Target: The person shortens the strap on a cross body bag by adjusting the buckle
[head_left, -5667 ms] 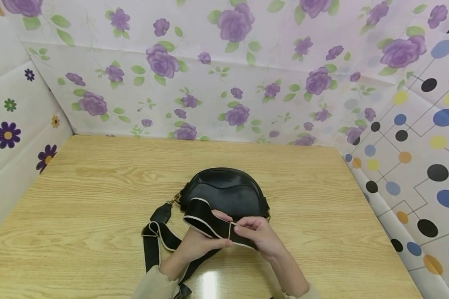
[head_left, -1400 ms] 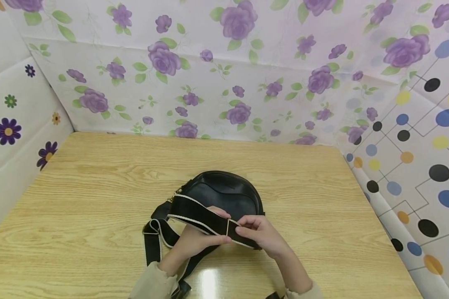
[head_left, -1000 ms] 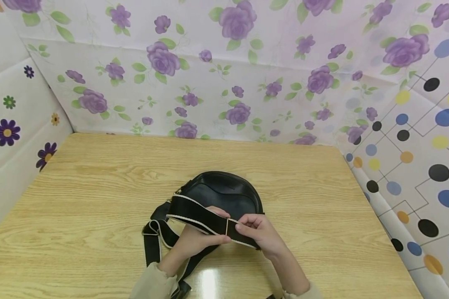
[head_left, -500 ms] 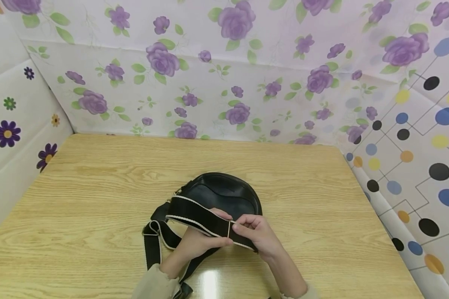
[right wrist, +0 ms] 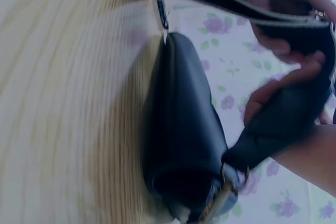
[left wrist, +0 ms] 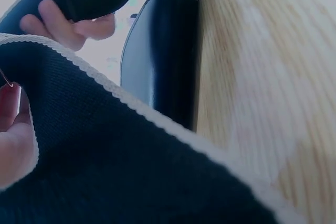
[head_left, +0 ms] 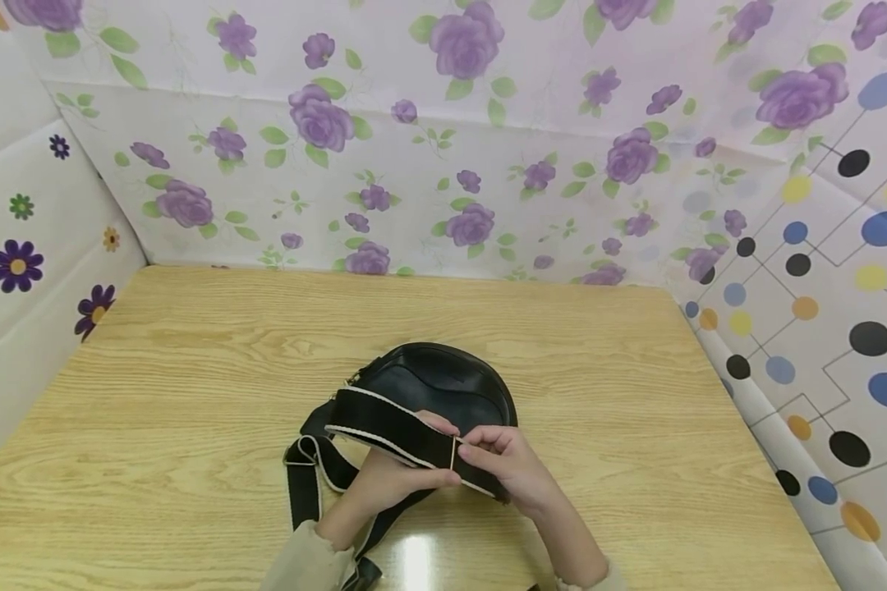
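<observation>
A black half-moon bag point(head_left: 436, 377) stands on the table behind both hands. Its black strap point(head_left: 384, 423) has white edging and arches up to the left in front of the bag. My left hand point(head_left: 388, 484) grips the strap beside a thin gold slider buckle point(head_left: 454, 453), thumb at the buckle's lower edge. Just right of the buckle, my right hand point(head_left: 513, 468) pinches the strap between thumb and fingers. In the right wrist view, a leather strap end point(right wrist: 283, 119) runs to a gold clasp point(right wrist: 226, 190) at the bag's end.
Another stretch of strap point(head_left: 303, 492) with a second buckle point(head_left: 296, 454) lies on the wooden table point(head_left: 192, 369) at left. A dark leather piece point(head_left: 362, 574) sits near the front edge. Patterned sheets point(head_left: 414, 164) line the back and sides.
Compared with several seconds ago, the strap loop left of the buckle reaches further left and the bag sits turned slightly. Over the last second both hands keep their grip, almost in place.
</observation>
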### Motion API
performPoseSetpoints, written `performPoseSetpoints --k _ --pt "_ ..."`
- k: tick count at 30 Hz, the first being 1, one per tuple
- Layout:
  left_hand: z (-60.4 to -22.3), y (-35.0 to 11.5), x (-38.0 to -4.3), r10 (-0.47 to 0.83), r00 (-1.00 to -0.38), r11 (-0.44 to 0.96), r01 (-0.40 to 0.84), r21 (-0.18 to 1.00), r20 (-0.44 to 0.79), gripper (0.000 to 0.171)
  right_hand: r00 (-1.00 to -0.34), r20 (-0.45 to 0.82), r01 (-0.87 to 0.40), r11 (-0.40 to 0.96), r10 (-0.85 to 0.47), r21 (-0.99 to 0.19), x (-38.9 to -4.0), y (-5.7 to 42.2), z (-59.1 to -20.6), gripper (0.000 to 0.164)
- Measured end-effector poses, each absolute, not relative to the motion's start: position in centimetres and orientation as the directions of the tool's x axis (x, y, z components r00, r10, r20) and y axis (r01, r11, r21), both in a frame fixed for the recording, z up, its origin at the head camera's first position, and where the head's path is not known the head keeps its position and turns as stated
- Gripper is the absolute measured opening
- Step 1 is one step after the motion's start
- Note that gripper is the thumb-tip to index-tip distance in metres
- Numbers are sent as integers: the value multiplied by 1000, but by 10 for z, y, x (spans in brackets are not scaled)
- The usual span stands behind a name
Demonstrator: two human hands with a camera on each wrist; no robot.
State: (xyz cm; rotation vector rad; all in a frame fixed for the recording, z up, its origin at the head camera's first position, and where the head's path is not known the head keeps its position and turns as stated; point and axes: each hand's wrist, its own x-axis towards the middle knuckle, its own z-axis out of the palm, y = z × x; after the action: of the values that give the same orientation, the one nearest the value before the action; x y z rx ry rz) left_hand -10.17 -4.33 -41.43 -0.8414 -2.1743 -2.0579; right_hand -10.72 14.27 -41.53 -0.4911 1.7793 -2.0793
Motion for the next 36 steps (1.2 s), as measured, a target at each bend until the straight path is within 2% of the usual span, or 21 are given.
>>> performPoseSetpoints --k 2,6,9,15,20,26,36 --pt "-414 -44 -102 356 -850 -21 407 913 387 43 -866 22 38 -109 -500 -993 -109 146 -417 8" --pt "-415 -45 -103 353 -845 -21 421 907 400 43 -857 9 17 -45 -516 -999 -111 152 -419 23" --pt "-415 -45 -103 351 -842 -23 429 903 409 43 -855 17 0 -34 -519 -999 -112 154 -420 26" --pt "-413 -46 -104 347 -850 -28 412 911 395 43 -866 71 -41 -72 -496 -997 -113 152 -421 23" --pt "-414 -45 -104 362 -859 -23 380 925 362 43 -881 73 -34 -90 -468 -995 -110 148 -420 9" --pt "-415 -46 -104 358 -854 -12 399 917 377 43 -898 74 -18 -131 -434 -991 -110 147 -420 21" --pt "-418 -43 -103 357 -870 12 370 929 341 43 -894 108 2 -246 -435 -969 -108 146 -417 20"
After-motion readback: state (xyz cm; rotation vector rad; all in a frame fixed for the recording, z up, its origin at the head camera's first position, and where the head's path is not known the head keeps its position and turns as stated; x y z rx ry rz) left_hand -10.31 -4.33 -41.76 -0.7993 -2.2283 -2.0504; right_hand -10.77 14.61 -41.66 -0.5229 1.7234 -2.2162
